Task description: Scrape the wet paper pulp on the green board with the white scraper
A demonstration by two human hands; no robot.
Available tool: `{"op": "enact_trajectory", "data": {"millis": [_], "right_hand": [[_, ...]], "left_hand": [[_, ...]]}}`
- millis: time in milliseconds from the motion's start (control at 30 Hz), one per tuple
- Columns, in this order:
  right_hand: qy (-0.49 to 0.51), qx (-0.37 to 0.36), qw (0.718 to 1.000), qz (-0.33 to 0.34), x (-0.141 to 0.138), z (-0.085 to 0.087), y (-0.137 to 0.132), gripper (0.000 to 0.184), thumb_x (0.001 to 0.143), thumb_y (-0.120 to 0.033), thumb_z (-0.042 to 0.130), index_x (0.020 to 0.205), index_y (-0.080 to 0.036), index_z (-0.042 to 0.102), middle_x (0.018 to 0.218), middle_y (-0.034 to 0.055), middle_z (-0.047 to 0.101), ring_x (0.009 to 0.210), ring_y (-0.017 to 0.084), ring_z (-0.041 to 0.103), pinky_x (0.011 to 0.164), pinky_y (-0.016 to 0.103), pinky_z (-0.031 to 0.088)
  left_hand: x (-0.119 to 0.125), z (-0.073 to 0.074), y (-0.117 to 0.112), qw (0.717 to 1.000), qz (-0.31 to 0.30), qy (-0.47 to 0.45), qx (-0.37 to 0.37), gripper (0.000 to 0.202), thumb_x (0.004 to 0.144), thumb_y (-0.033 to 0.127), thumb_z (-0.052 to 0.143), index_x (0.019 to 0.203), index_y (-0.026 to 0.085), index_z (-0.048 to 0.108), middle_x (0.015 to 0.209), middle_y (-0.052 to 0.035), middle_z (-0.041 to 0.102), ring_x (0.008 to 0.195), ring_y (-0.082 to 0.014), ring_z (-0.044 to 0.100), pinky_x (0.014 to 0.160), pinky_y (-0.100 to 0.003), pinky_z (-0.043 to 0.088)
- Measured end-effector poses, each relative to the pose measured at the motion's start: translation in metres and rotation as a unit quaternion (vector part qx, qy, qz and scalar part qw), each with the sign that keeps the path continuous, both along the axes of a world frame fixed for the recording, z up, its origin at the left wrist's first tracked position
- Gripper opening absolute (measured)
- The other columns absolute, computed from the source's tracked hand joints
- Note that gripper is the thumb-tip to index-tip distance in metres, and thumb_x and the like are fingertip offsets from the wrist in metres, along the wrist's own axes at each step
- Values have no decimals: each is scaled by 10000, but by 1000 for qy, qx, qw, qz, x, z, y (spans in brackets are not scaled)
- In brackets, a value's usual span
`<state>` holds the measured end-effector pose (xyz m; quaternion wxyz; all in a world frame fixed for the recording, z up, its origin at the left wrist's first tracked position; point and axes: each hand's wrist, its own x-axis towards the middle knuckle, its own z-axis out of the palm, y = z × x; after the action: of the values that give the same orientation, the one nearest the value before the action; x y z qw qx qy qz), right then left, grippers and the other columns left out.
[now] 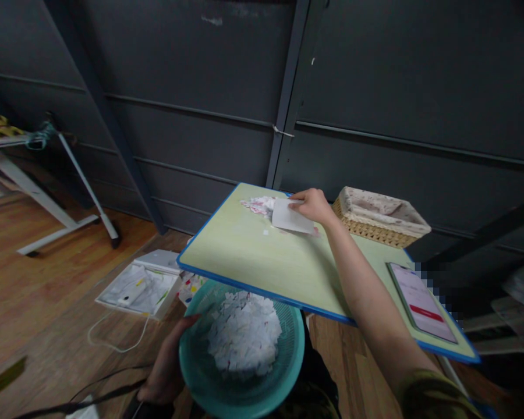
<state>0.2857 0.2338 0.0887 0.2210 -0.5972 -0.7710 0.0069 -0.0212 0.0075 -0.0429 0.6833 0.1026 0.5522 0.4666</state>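
My right hand [312, 205] reaches over the pale green tabletop [227, 244], its fingers closed on a white card [291, 217]. The card's left edge stands against a small heap of torn paper scraps [258, 205] near the far edge. One tiny scrap [266, 232] lies apart from the heap. Below the table's front edge, my left hand [169, 362] grips the left rim of a teal plastic basket [294, 355], thumb over the rim. Inside that basket is a large pile of white paper pieces [244, 334].
A wicker basket with a cloth lining [379, 218] stands at the table's back right. Nearer lies a phone [421, 302]. On the floor at left sits an open white box [135, 288] with a cable. A white-legged table [39, 186] stands further left, before dark metal panels [201, 70].
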Motion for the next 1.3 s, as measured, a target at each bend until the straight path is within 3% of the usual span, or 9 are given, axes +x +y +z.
{"op": "enact_trajectory", "data": {"millis": [233, 433, 600, 800, 1067, 1300], "right_hand": [[27, 25, 999, -25, 2, -6, 4, 333, 810, -233, 610, 1100, -133, 737, 1106, 125, 718, 966, 241, 689, 868, 299, 480], [15, 8, 1000, -5, 3, -6, 2, 302, 795, -219, 607, 1050, -167, 760, 1057, 106, 737, 918, 240, 696, 844, 310, 487], [42, -17, 998, 40, 0, -2, -6, 288, 763, -211, 619, 1002, -168, 774, 1010, 81, 753, 846, 219, 697, 821, 305, 494], [82, -64, 990, 95, -9, 2, -14, 309, 728, -214, 634, 996, -150, 775, 969, 72, 760, 819, 218, 690, 751, 287, 497], [107, -61, 989, 82, -6, 4, -18, 312, 712, -219, 631, 973, -137, 780, 964, 82, 760, 816, 220, 687, 750, 288, 495], [131, -60, 984, 105, -14, -5, -14, 336, 716, -242, 629, 1000, -133, 773, 989, 98, 754, 842, 227, 681, 766, 309, 495]], "left_hand": [[0, 4, 0, 1000, 5, -5, -3, 81, 790, 159, 628, 773, 127, 701, 610, -61, 777, 553, -238, 727, 516, -325, 575], [1, 3, 1, 1000, 20, -4, -2, 113, 773, 149, 638, 855, 131, 715, 654, -51, 790, 637, -253, 749, 600, -358, 602], [1, 3, 1, 1000, 14, -24, 1, 184, 740, 144, 661, 912, 107, 718, 598, -52, 772, 588, -262, 736, 516, -336, 574], [-2, -1, 0, 999, 5, -29, 16, 87, 735, 175, 680, 806, 136, 713, 624, -40, 776, 577, -237, 726, 550, -333, 576], [0, 6, 1, 999, 7, -22, 30, 38, 743, 163, 664, 743, 141, 695, 594, -35, 762, 486, -199, 679, 488, -306, 544], [2, 11, 2, 1000, 8, -22, 9, 141, 760, 174, 646, 873, 127, 716, 575, -31, 754, 609, -250, 731, 606, -363, 583]]}}
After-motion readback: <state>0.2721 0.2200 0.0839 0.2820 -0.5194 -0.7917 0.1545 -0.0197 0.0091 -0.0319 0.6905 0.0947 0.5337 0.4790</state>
